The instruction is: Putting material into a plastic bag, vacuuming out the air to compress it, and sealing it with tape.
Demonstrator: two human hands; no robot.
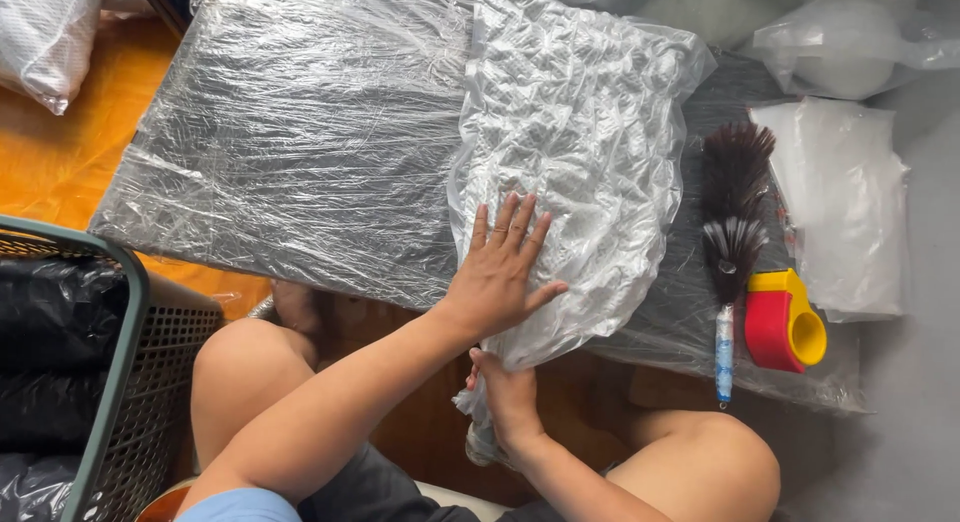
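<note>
Home packing spot — plastic-wrapped board, mesh basket, filled bags.

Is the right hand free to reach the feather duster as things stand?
Probably not right away: the right hand is gripping the gathered end of the clear plastic bag below the board's edge. The feather duster itself lies uncovered to its right, with nothing between them.

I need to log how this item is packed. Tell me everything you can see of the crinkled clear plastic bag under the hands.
The crinkled clear plastic bag with pale quilted filling lies flat on a dark board wrapped in clear film, its lower end hanging over the near edge. It looks thin, glossy and heavily wrinkled, the filling whitish and puckered. The left hand presses on it palm down, fingers spread; the right hand clasps the gathered lower end below the edge. A dark feather duster lies just right of it.
</note>
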